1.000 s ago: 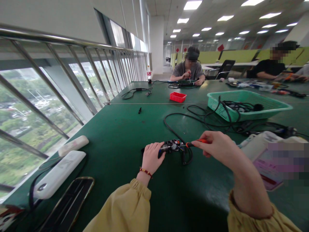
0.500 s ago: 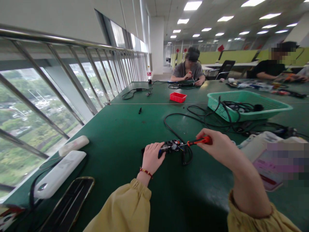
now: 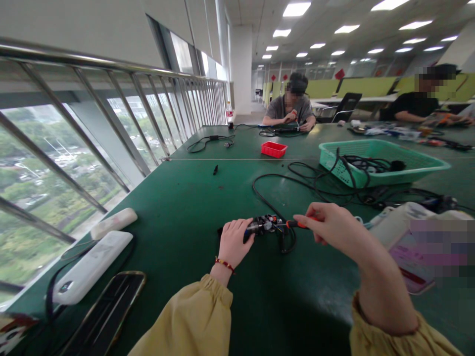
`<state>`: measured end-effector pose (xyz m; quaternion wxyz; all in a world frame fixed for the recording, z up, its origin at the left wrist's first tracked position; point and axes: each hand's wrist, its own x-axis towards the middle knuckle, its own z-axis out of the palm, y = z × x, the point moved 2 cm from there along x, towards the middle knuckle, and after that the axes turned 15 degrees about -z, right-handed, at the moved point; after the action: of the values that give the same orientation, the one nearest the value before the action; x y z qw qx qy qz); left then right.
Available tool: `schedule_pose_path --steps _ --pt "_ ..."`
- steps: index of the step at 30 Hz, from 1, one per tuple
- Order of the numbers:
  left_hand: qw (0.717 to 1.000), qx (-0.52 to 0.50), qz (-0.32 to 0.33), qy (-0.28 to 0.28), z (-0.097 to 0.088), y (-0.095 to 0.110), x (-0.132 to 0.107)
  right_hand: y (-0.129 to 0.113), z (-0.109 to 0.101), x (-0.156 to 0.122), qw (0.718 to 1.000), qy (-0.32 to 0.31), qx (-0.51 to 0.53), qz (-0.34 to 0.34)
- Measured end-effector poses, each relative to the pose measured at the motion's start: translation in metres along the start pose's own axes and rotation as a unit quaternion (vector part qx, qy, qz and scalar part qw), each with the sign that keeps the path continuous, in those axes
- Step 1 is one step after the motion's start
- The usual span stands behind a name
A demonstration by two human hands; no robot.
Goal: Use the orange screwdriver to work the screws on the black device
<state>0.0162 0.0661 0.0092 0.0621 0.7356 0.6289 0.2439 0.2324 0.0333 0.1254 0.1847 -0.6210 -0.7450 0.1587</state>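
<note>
My left hand [image 3: 235, 240] is wrapped round one end of a dark, opened electrical device [image 3: 265, 224], holding it down on the green table. Wires and small inner parts show at the device's right end. In my right hand [image 3: 328, 222] is a screwdriver [image 3: 296, 224] with a red and black handle, pinched between thumb and fingers. Its thin shaft lies nearly level, and the tip meets the device's right end among the wires. The exact spot it touches is too small to make out. A black cable [image 3: 260, 190] curves on the table beside the device.
A green basket [image 3: 401, 180] with cables stands to the right, a small red tray [image 3: 273, 149] farther back. A phone [image 3: 106, 311] and white power bank [image 3: 94, 267] lie at left. Bags [image 3: 408, 227] sit beyond my right arm. Two people work across the table.
My right hand has shifted slightly left and down along the screwdriver, its grip now covering more of the handle. My left hand and the device have stayed in place.
</note>
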Motion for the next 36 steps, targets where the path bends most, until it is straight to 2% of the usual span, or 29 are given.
schedule_pose_path --steps 2,5,7,9,13,19,24,30,34,36 --pt "1.0 0.001 0.0 -0.001 0.0002 0.0 0.0 -0.0005 0.0005 -0.0004 1.0 -0.011 0.015 0.013" --pt "1.0 0.0 0.0 0.0 -0.0004 0.0007 -0.0001 0.0007 -0.0013 0.0023 0.996 0.064 -0.012 -0.055" --pt "1.0 -0.001 0.001 0.002 -0.0007 0.0009 0.0 0.0013 -0.0015 0.0044 0.991 0.092 -0.028 -0.094" --pt "1.0 -0.001 0.003 0.002 -0.0006 0.0007 0.0001 0.0005 -0.0008 0.0055 0.993 0.087 -0.019 -0.083" --pt "1.0 0.0 0.002 -0.003 0.0007 -0.0004 0.0006 -0.0008 0.0028 0.0051 0.999 0.042 0.017 -0.011" --pt "1.0 0.0 0.004 -0.001 0.0007 -0.0003 0.0004 0.0074 0.0034 0.0042 0.991 0.118 -0.004 -0.061" --pt "1.0 0.002 0.002 0.001 -0.0014 0.0016 0.0002 0.0028 0.0029 0.0007 0.999 0.05 0.015 -0.003" --pt "1.0 0.0 0.003 0.004 -0.002 0.0017 0.0 0.0024 -0.0013 0.0046 0.989 0.109 -0.002 -0.098" --pt "1.0 -0.001 0.003 0.005 -0.0014 0.0011 0.0004 0.0067 0.002 0.0039 0.998 0.047 0.037 -0.012" --pt "1.0 -0.001 0.002 0.004 -0.0016 0.0013 0.0004 0.0065 0.0023 0.0041 0.998 0.041 0.039 -0.01"
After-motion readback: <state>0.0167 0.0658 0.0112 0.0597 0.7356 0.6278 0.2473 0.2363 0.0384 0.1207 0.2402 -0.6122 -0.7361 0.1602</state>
